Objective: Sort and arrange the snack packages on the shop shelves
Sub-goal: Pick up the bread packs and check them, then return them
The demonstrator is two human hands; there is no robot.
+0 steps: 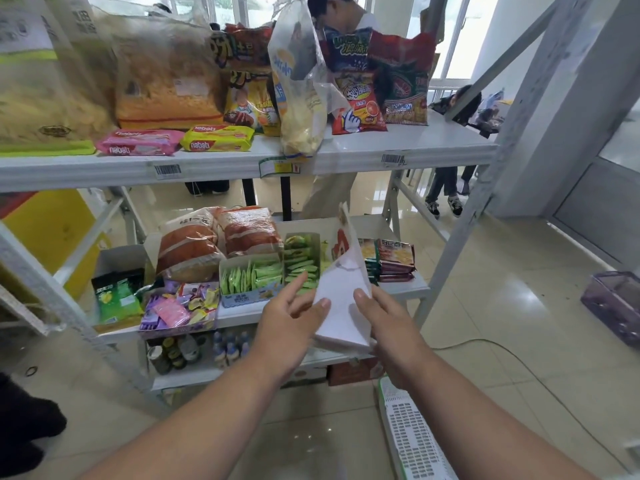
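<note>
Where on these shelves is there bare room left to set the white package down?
Top shelf: a bare patch at its right end, right of the red snack bags; its left and middle are packed. On the middle shelf, boxes of green packets and the dark red packs fill most of it. Both hands, left hand and right hand, hold the white package.

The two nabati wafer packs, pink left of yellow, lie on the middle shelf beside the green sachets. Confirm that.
Wrong shelf. The head view shows the pink nabati pack and the yellow nabati pack on the top shelf, pink left of yellow. The green sachets sit a shelf below.
</note>
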